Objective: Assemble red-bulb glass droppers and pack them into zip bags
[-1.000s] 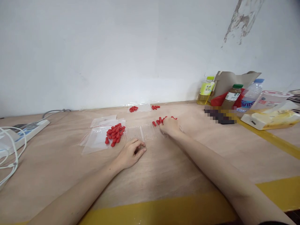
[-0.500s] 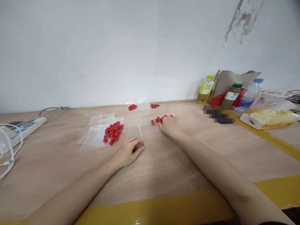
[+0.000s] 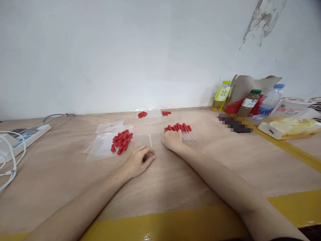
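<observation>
A row of thin clear tubes (image 3: 142, 140) lies on the table. At the right end of the row, several droppers with red rubber bulbs (image 3: 184, 127) lie side by side, their clear stems toward me. My right hand (image 3: 173, 139) is closed, palm down, over the tubes at the left edge of these droppers. Its fingertips are hidden, so whatever they pinch does not show. My left hand (image 3: 139, 162) rests below the left part of the row, thumb apart from loosely curled fingers, with nothing in it. Beside it, a pile of loose red bulbs (image 3: 122, 141) sits on plastic bags (image 3: 99, 150).
Near the wall lies a clear bag (image 3: 152, 113) with more red bulbs. A power strip (image 3: 25, 140) with white cables is at the left. On the right stand a yellow-capped bottle (image 3: 221, 96), a green-capped bottle (image 3: 249, 103) and a tissue pack (image 3: 286, 129).
My right hand has moved left and slightly toward me, uncovering the red-bulbed droppers. My left hand stays in place. The view has shifted slightly.
</observation>
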{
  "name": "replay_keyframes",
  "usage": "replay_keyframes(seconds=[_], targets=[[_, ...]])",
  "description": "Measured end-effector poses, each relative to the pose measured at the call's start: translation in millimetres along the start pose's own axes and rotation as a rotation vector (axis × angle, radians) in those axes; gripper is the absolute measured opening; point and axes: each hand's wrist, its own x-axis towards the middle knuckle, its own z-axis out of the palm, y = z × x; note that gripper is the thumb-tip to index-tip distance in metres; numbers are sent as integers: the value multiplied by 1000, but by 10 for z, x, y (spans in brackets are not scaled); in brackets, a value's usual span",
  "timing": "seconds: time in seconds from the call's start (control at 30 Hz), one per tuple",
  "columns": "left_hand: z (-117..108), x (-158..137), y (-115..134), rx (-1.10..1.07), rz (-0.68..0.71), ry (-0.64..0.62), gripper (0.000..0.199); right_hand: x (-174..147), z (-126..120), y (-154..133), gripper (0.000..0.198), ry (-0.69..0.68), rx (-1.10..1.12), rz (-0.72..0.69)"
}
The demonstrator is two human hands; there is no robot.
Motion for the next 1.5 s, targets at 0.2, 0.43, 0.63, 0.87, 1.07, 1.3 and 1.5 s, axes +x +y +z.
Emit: replay_keyframes(seconds=[0.2, 0.43, 0.63, 0.87, 1.07, 1.3, 1.5], targets=[[-229, 43, -184, 479, -91, 246, 14, -30, -78, 46, 35, 70, 20, 29], [-547, -16, -442, 882, -281, 259, 32, -263, -203, 339, 31, 211, 205, -193], [-540, -9, -456, 849, -313, 149, 36, -529, 7, 568, 32, 314, 323, -342], [-555, -16, -329, 784, -215, 244, 26, -572, 39, 555, 24, 345, 530, -300], [-226, -78, 69, 187, 17, 134, 13, -607, 52, 583, 30, 322, 474, -383], [-8, -93, 114, -76, 6, 2, 18, -679, -14, 522, 23, 240, 327, -424], [3, -46, 101, -171, -19, 68, 18, -743, -74, 459, 25, 198, 397, -489]])
